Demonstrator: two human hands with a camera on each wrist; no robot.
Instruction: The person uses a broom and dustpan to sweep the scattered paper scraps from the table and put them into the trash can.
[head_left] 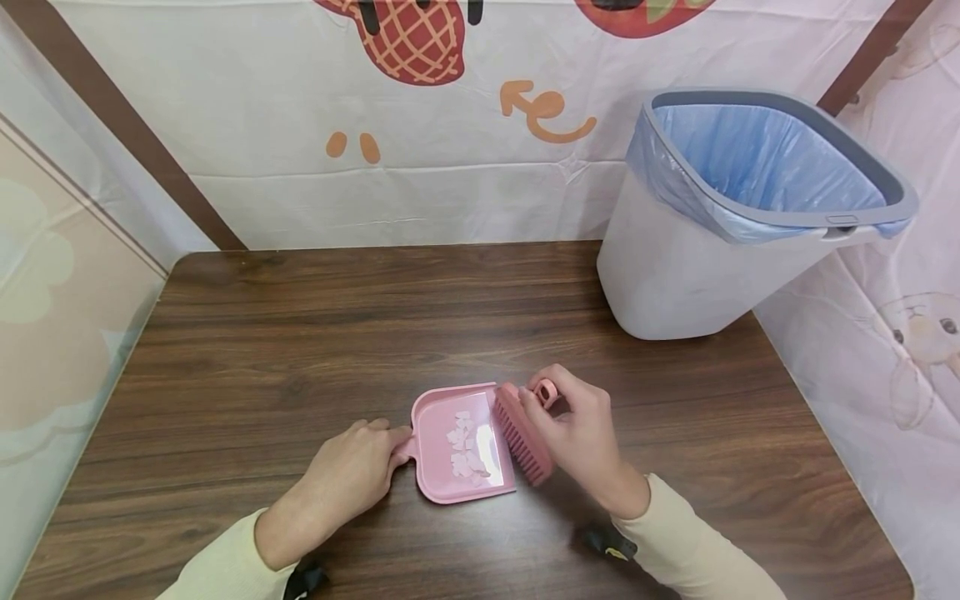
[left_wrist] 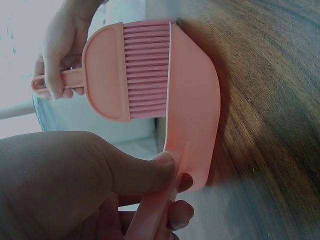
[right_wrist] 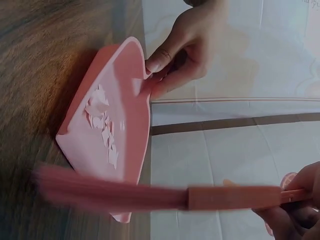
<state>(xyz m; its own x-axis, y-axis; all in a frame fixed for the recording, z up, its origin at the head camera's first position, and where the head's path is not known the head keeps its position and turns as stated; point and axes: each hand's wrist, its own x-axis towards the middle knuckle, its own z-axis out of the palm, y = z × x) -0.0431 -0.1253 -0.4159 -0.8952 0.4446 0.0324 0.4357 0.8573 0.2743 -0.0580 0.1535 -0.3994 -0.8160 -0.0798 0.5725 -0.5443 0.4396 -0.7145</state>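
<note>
My left hand (head_left: 350,467) grips the short handle of a pink dustpan (head_left: 435,417), which lies on the table with its mouth facing right. Torn scraps of white paper (head_left: 467,450) lie inside the pan, seen closer as paper scraps (right_wrist: 100,112) in the right wrist view. My right hand (head_left: 583,429) pinches the handle of a small pink brush (head_left: 522,437). The brush stands at the pan's open edge, bristles toward the pan; in the right wrist view its bristles are blurred. The left wrist view shows my left thumb (left_wrist: 145,175) pressing on the dustpan handle.
A pale trash bin (head_left: 675,267) with a grey rim and blue liner stands at the table's back right corner. The dark wooden table (head_left: 300,333) reaches a printed cloth (head_left: 465,200) hanging along its back. More cloth hangs at both sides.
</note>
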